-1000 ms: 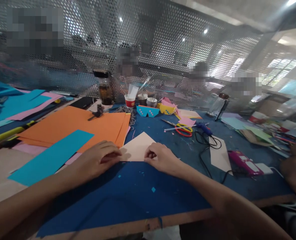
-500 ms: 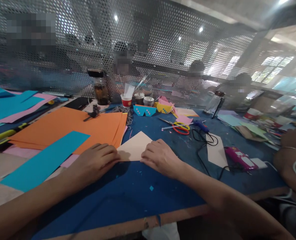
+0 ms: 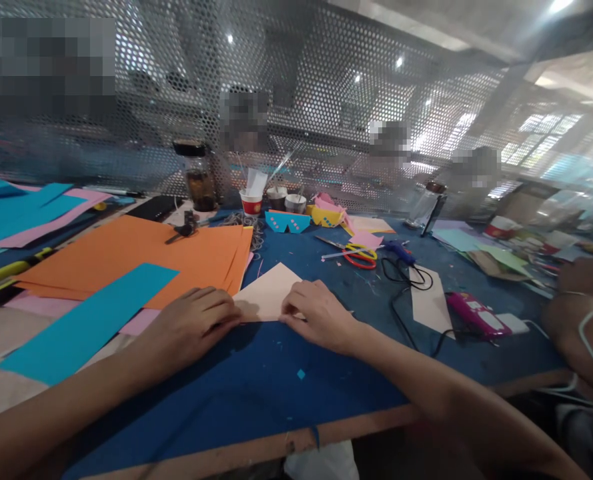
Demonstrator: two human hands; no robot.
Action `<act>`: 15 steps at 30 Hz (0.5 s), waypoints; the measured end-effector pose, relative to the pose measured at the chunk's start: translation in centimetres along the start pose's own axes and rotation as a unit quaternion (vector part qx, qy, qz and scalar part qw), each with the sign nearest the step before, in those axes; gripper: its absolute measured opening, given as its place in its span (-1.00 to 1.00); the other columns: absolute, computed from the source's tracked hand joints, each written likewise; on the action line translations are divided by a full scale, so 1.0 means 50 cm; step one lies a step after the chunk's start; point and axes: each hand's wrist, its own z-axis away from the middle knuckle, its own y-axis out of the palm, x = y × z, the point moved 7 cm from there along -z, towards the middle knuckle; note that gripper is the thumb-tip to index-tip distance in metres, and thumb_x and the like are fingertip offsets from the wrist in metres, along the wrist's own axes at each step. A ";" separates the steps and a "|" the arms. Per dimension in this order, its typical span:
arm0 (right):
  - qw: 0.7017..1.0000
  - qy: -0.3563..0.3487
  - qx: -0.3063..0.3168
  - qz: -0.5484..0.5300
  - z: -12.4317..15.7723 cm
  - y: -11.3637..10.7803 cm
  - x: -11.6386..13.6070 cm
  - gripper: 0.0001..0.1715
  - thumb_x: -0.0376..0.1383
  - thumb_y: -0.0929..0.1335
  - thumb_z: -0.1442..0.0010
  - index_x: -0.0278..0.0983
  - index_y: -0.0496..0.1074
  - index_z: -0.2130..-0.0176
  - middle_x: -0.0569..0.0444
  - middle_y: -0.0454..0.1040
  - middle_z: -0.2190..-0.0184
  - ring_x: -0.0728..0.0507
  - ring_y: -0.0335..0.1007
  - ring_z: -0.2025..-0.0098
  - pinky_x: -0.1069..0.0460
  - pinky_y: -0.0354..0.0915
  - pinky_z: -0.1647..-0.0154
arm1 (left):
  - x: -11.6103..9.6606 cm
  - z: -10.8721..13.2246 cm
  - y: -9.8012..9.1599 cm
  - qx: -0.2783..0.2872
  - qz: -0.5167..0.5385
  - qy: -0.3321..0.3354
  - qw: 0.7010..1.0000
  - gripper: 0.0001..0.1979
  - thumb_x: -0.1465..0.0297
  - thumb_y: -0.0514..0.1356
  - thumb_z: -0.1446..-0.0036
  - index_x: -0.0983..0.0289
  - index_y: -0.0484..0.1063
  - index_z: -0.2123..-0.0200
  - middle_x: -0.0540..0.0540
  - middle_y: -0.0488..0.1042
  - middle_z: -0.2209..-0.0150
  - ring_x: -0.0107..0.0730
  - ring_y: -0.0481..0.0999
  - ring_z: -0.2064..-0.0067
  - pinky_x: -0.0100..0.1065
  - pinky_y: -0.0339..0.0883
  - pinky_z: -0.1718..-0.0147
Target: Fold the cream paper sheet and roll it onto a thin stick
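Peach paper (image 3: 263, 297): on the bench (image 3: 241, 393), between the hands, just beside the orange sheets (image 3: 111, 250).
Left hand (image 3: 196, 323): at left corner; grip hidden, cannot tell.
Right hand (image 3: 321, 313): thumb and fingertips closed on near edge.
Creasing, probably: pin corners, align edges, press evenly along the fold.

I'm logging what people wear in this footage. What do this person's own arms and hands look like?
The left hand and right hand are ungloved, and both forearms are bare, with no sleeve in sight. No watch, bracelet or marking shows on either. No ring is visible, though part of each hand is hidden.
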 end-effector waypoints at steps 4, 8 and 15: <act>0.997 0.045 0.008 -0.061 -0.007 -0.002 -0.009 -0.87 -0.30 0.50 -0.48 -0.26 0.53 0.17 0.04 0.61 0.19 -0.15 0.47 0.12 -0.06 0.16 0.04 | -0.004 0.001 -0.001 -0.029 0.015 0.002 0.999 -0.63 0.09 0.11 -0.58 0.13 0.66 -0.01 0.09 0.74 0.06 -0.15 0.67 0.04 -0.16 0.41 0.03; 0.987 0.105 0.003 -0.119 -0.011 -0.011 -0.021 -0.88 -0.34 0.53 -0.43 -0.25 0.56 0.20 0.09 0.64 0.23 -0.09 0.49 0.21 -0.03 0.21 0.05 | -0.020 -0.001 -0.015 -0.071 -0.015 0.040 0.997 -0.72 0.20 0.14 -0.59 0.16 0.63 0.04 0.05 0.75 0.12 -0.19 0.68 0.09 -0.18 0.37 0.07; 0.999 -0.012 -0.028 -0.041 0.003 -0.022 0.009 -0.80 -0.17 0.52 -0.48 -0.25 0.56 0.05 0.00 0.66 0.09 -0.19 0.55 -0.01 -0.09 0.17 -0.04 | -0.030 0.000 -0.024 -0.087 -0.031 0.046 0.995 -0.67 0.25 0.09 -0.61 0.18 0.61 0.14 0.06 0.71 0.21 -0.22 0.66 0.18 -0.19 0.39 0.13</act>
